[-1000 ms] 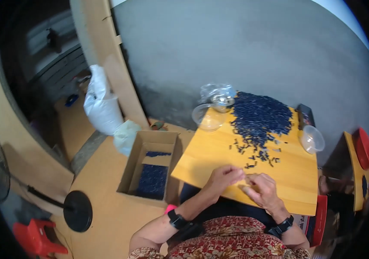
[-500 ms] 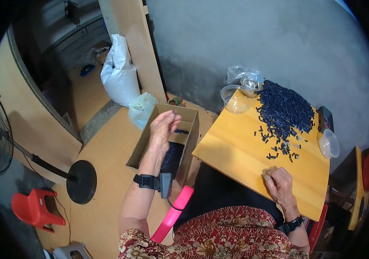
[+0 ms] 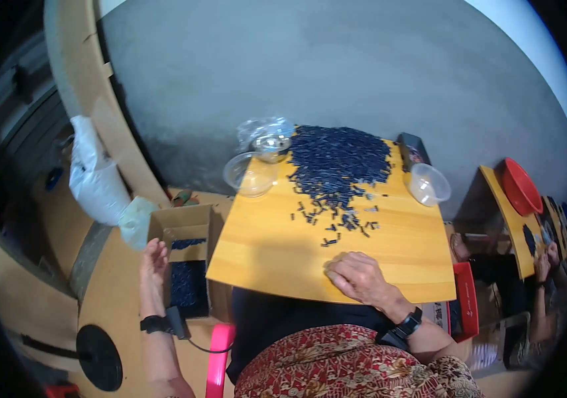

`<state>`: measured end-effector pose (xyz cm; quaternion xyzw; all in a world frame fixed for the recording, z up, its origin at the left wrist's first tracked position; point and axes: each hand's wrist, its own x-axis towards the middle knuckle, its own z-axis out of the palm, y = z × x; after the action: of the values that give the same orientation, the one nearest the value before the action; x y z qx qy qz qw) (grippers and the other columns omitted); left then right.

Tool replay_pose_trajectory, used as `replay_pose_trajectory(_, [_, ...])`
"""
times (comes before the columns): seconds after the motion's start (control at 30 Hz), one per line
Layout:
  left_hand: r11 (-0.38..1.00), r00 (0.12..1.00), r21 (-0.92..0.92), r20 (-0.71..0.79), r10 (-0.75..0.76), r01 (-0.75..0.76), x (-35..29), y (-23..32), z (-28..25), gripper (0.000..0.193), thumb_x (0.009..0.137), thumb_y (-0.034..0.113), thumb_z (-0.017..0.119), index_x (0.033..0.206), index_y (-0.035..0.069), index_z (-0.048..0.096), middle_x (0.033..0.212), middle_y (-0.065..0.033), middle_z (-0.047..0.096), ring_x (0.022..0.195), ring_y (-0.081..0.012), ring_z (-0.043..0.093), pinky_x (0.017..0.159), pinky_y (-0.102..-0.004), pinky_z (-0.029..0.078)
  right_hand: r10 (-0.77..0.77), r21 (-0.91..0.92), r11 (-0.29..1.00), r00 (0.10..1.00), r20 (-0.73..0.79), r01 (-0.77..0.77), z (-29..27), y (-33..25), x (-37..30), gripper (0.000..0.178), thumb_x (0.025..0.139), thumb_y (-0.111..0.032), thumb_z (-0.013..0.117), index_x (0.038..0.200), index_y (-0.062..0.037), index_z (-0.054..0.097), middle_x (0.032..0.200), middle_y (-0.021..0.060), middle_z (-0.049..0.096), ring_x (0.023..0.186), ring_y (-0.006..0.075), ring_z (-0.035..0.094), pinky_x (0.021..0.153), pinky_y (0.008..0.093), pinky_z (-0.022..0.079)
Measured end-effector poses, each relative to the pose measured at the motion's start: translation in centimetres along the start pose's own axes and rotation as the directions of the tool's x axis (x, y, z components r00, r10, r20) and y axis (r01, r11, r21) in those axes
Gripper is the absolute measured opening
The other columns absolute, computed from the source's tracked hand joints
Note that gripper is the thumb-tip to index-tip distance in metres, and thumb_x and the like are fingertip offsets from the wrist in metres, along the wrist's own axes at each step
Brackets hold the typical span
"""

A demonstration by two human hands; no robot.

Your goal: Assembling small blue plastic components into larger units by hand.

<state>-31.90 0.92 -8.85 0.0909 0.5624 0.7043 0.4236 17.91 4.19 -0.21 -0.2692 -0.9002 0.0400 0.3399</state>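
My left hand [image 3: 153, 262] is raised beside the left wall of a cardboard box [image 3: 220, 229], its fingers loosely bent and a little apart. I see nothing held in it. Inside the box lie many small dark blue pieces [image 3: 189, 288], split by a cardboard strip. My right hand [image 3: 361, 275] rests on the near edge of the yellow wooden table [image 3: 263, 255], fingers curled under. Whatever they may hold is hidden. Beyond it spreads a large pile of short dark blue pieces [image 3: 343, 156], with loose ones [image 3: 336, 222] scattered toward me.
Clear plastic bowls stand at the table's left [image 3: 250, 176] and right [image 3: 429, 186] corners, near a dark tray [image 3: 413, 151]. White sacks [image 3: 98, 179] and a fan base [image 3: 99, 357] are on the left. At right, another person's hand [image 3: 548, 259] is at a second table [image 3: 505, 215] with a red basin [image 3: 520, 186].
The view has swung to the right, bringing another person into sight. My left hand has moved from over the box to its left side. My right hand stays on the table edge.
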Motion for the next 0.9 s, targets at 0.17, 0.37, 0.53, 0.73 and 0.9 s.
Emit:
replay_pose_trajectory(0.17, [0.997,0.998,0.045,0.019,0.068,-0.069,1.7,3.4,2.5,0.019,0.081,0.026,0.069,0.099,0.020,0.067,0.087,0.0042,0.068,0.074,-0.0097,0.061,0.066,-0.0238,0.046,-0.041,-0.080,0.996,0.999,0.025,0.042,-1.3,0.3,0.2,0.008,0.079,-0.009,0.064,0.085,-0.0048,0.061,0.078,0.0070,0.059,0.075,0.0224,0.060,0.068,0.0330,0.048])
replay_pose_trajectory(0.37, [0.955,0.977,0.220,0.121,0.176,-0.200,2.5,8.5,6.8,0.020,0.085,0.034,0.064,0.099,0.020,0.067,0.092,0.0073,0.067,0.090,-0.0072,0.059,0.085,-0.0286,0.040,-0.023,-0.171,0.985,0.998,0.053,0.032,-4.3,2.7,0.8,0.007,0.080,-0.011,0.063,0.084,-0.0065,0.060,0.074,0.0066,0.057,0.071,0.0233,0.059,0.065,0.0340,0.048])
replay_pose_trajectory(0.53, [0.924,0.960,0.279,0.179,0.216,-0.260,2.4,12.9,8.7,0.025,0.085,0.036,0.066,0.103,0.020,0.065,0.094,0.0088,0.066,0.090,-0.0043,0.056,0.086,-0.0268,0.035,0.039,-0.169,0.985,0.998,0.045,-0.031,-7.1,7.5,2.2,0.013,0.079,-0.010,0.064,0.088,-0.0020,0.061,0.079,0.0110,0.061,0.073,0.0277,0.060,0.066,0.0376,0.049])
replay_pose_trajectory(0.73, [0.860,0.926,0.349,0.193,0.323,-0.373,4.1,17.1,10.2,0.023,0.085,0.034,0.067,0.101,0.017,0.064,0.089,0.0078,0.066,0.082,-0.0021,0.056,0.079,-0.0220,0.037,0.234,-0.242,0.946,0.971,0.053,-0.215,-7.6,12.9,3.3,0.010,0.080,-0.011,0.060,0.085,-0.0031,0.062,0.077,0.0126,0.062,0.076,0.0308,0.061,0.070,0.0405,0.050])
replay_pose_trajectory(0.9, [0.852,0.923,0.357,0.200,0.329,-0.382,-2.3,14.9,15.5,0.018,0.088,0.027,0.063,0.101,0.015,0.064,0.089,0.0045,0.066,0.083,-0.0043,0.057,0.074,-0.0207,0.039,0.329,-0.179,0.930,0.944,0.015,-0.322,-5.9,15.9,5.3,0.011,0.082,-0.011,0.058,0.087,-0.0024,0.062,0.078,0.0132,0.062,0.077,0.0313,0.061,0.070,0.0416,0.050])
